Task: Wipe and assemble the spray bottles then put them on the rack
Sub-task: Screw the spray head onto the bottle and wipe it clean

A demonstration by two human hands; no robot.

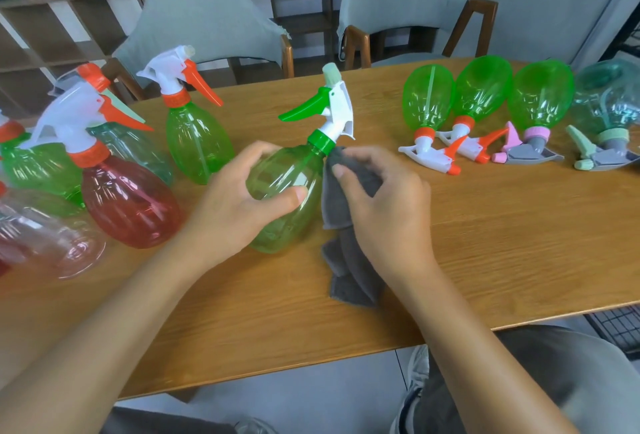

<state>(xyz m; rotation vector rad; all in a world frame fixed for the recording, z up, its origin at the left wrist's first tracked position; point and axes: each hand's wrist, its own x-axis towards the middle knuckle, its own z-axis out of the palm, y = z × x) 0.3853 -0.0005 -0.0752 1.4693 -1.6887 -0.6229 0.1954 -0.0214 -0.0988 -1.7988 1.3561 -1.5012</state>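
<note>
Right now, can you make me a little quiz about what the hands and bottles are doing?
1. True or false: the left hand holds the green bottle.
2. What does the right hand grip?
A. an orange trigger
B. the grey cloth
C. a pink cap
3. Fill in: the four bottles at the far right stand ______ on their spray heads on the table.

Key:
1. True; its fingers wrap the bottle's body.
2. B; the cloth touches the bottle near its green collar.
3. Upside down.
</note>
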